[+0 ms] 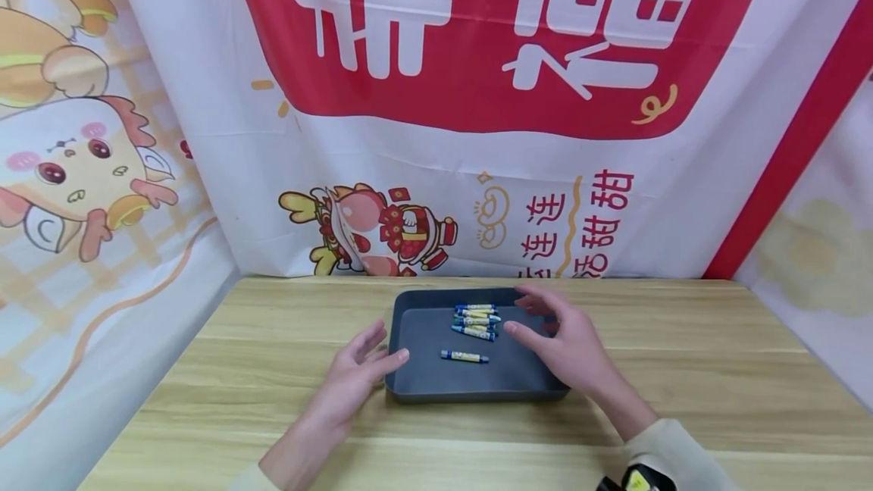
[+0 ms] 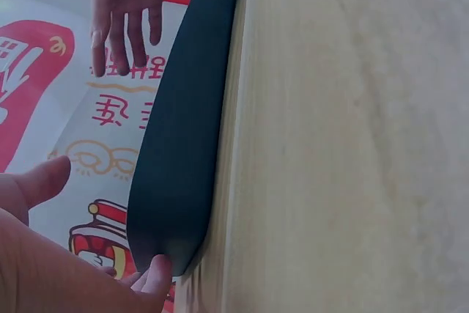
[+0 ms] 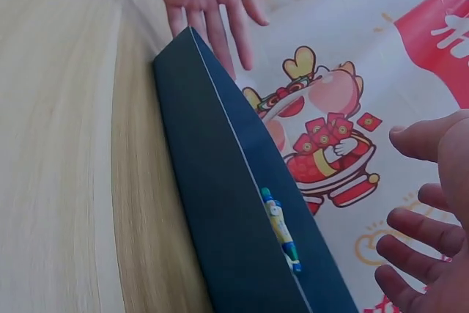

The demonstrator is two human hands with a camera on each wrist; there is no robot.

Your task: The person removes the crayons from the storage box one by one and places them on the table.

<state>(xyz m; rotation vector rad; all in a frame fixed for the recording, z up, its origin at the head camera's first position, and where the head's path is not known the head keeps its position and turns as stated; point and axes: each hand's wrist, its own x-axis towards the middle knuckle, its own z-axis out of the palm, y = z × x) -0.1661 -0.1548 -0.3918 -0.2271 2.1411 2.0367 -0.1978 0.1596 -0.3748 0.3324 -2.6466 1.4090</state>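
A dark grey rectangular tray sits on the wooden table. Several crayons in pale wrappers lie bunched near its back edge, blue and green tips showing. One more crayon lies apart, closer to the front; in the right wrist view a crayon shows over the tray wall. My left hand is at the tray's left side, thumb over the rim, fingertips right at the outer wall in the left wrist view. Over the tray's right part is my right hand, fingers spread and holding nothing.
The wooden table extends on both sides of the tray and in front of it. Behind it hangs a white and red printed cloth, with a patterned cloth along the left side.
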